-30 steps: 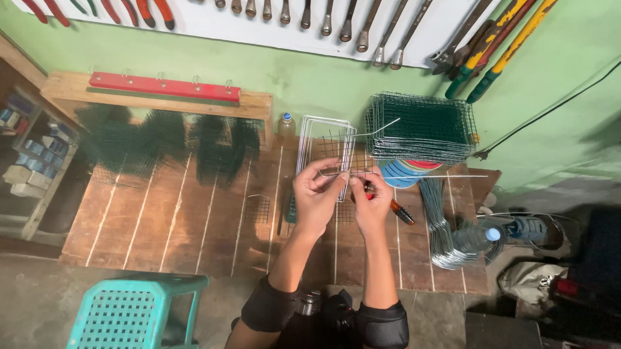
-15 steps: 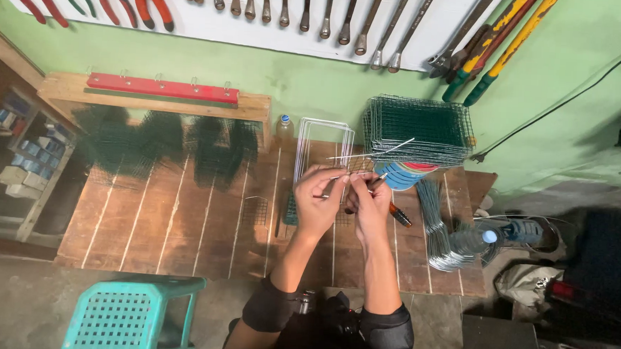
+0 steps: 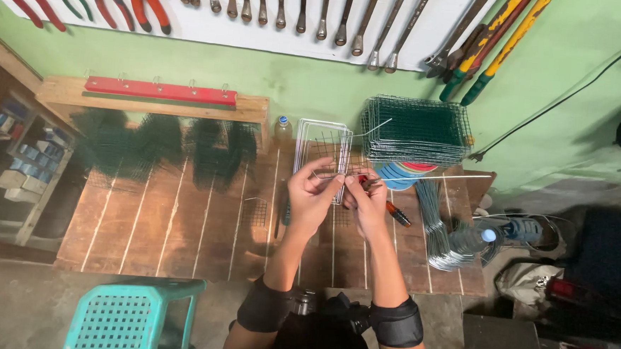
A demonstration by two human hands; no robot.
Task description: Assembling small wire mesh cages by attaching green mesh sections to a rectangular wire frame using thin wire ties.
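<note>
Both my hands are raised over the wooden table (image 3: 180, 224), working on a small silver wire frame (image 3: 321, 148). My left hand (image 3: 313, 194) pinches the frame's lower edge. My right hand (image 3: 366, 199) grips a red-handled tool (image 3: 393, 211) at the same edge, where a long thin wire (image 3: 431, 176) sticks out to the right. A small square of dark green mesh sits inside the frame.
A stack of green wire mesh panels (image 3: 415, 129) lies behind the hands. Bent wire loops (image 3: 442, 234) and a plastic bottle (image 3: 473, 240) lie right. A teal plastic stool (image 3: 129, 317) stands near left. Pliers and wrenches (image 3: 277, 6) hang on the wall.
My hands and the wire frame have shifted slightly back and left, and the long wire now points out to the right.
</note>
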